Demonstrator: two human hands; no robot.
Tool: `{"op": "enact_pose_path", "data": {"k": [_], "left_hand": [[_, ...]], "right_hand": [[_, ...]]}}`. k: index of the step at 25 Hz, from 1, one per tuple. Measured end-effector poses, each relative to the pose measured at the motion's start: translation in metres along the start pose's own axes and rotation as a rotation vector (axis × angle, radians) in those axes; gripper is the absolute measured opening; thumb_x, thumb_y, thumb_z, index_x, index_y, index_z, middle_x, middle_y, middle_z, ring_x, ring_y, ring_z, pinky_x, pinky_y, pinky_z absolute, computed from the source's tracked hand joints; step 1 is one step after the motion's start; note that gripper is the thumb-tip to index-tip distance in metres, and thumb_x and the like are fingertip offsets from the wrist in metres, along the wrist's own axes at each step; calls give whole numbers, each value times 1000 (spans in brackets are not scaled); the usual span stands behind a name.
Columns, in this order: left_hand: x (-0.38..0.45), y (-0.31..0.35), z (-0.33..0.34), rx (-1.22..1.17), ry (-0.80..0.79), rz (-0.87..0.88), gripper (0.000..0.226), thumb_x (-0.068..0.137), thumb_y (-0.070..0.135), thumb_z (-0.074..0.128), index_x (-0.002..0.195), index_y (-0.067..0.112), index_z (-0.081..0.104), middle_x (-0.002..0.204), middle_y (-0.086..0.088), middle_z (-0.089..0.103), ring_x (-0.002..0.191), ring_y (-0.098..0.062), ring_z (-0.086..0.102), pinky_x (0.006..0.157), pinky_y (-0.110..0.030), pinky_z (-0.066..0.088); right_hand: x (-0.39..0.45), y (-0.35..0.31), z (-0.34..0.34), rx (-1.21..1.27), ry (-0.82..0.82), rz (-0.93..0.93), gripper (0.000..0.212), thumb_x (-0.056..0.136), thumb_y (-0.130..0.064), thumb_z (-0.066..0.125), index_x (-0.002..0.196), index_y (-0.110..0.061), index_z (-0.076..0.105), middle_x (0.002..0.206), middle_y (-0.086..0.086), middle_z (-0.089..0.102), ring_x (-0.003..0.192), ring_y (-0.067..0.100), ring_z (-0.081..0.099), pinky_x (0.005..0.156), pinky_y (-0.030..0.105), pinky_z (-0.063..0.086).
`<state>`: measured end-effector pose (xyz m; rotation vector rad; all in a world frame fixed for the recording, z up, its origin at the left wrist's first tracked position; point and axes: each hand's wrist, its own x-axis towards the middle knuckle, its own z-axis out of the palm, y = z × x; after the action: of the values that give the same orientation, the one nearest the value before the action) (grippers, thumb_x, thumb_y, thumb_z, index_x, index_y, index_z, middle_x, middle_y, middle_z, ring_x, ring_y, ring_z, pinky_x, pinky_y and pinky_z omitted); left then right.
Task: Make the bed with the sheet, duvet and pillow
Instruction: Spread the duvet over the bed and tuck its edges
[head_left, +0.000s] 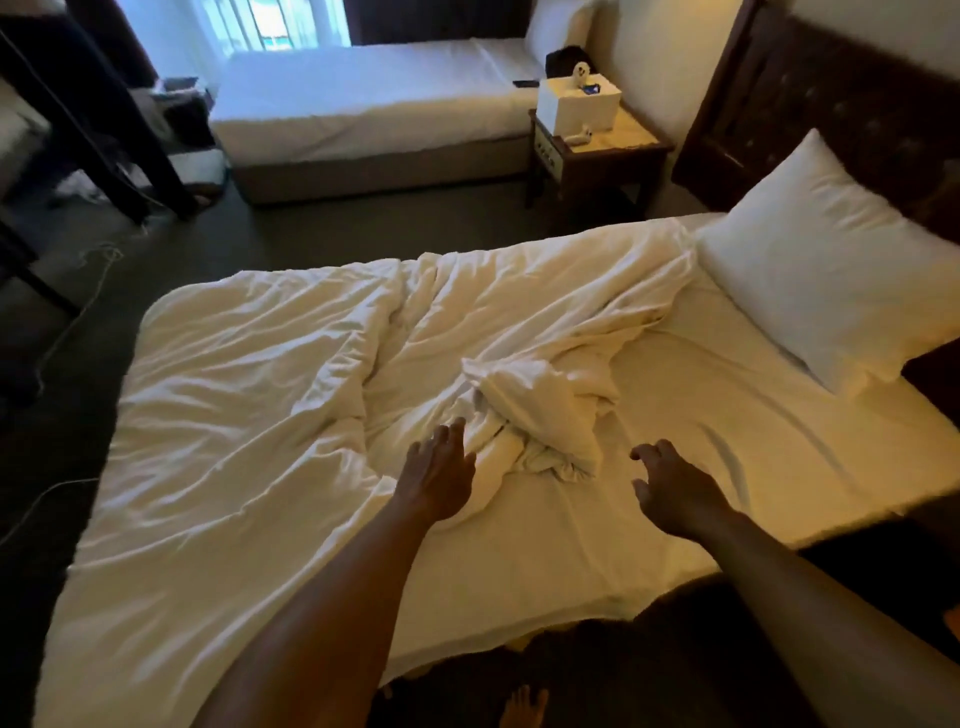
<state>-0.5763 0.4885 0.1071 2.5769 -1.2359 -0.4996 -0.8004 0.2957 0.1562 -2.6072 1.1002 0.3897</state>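
Note:
A rumpled white duvet covers the left and middle of the bed, with one corner twisted into a bunch near the centre. The white sheet lies bare on the right part of the mattress. A white pillow leans against the dark headboard at the upper right. My left hand is open, fingers spread, resting at the edge of the bunched duvet. My right hand hovers open over the sheet, just right of the bunch, holding nothing.
A wooden nightstand with a white box stands between this bed and a second made bed by the window. Cables trail on the dark carpet at left. My bare foot shows by the bed's near edge.

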Motion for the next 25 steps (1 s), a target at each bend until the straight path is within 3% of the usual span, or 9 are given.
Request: {"op": "enact_pose_path", "data": {"k": [8,13,15,18,20,22,25], "left_hand": [[88,-17,22,40,-9,-265,56,100,37,36,148,16,16,141,-10,40,120,-31,48,105,-44,32],[164,-22,100,-25,-8,-406,58,99,38,39,148,17,16,143,-7,39,123,-26,47,107,-42,31],[195,-25,136,-141,35,-499,59,98,38,42,148,17,19,143,-8,42,123,-28,48,104,-43,36],[238,-29,167,-386,201,-693,51,97,39,45,141,18,30,126,-11,59,111,-29,57,91,-40,45],[267,-31,175,-443,326,-803,47,97,42,44,134,15,41,115,-10,65,106,-29,59,88,-38,45],[293,-35,173,-520,395,-893,48,95,50,42,125,14,51,109,-5,66,102,-26,60,87,-37,47],[327,-37,159,-853,339,-955,64,83,69,46,110,12,59,101,-6,69,90,-26,66,70,-38,56]], "right_hand": [[179,-40,15,-49,-94,-336,41,95,-25,45,134,-18,39,134,6,39,112,29,52,84,39,46],[291,-53,83,-140,41,-459,39,90,-31,53,124,-14,48,124,10,46,112,28,46,86,40,45],[331,-53,115,-168,166,-502,54,78,-47,66,119,-14,54,122,14,50,112,32,46,90,46,43],[373,-49,156,-127,188,-535,83,67,-58,70,133,-14,46,134,18,44,125,37,37,103,52,27],[387,-40,174,-75,198,-567,74,69,-48,71,129,-12,50,123,16,54,112,36,51,95,49,40],[391,-26,187,-41,234,-649,49,72,-35,65,115,-11,58,102,12,62,91,31,59,83,43,48],[387,-1,201,120,298,-743,29,79,-28,47,98,-11,60,89,9,64,79,28,61,80,41,52]]}}
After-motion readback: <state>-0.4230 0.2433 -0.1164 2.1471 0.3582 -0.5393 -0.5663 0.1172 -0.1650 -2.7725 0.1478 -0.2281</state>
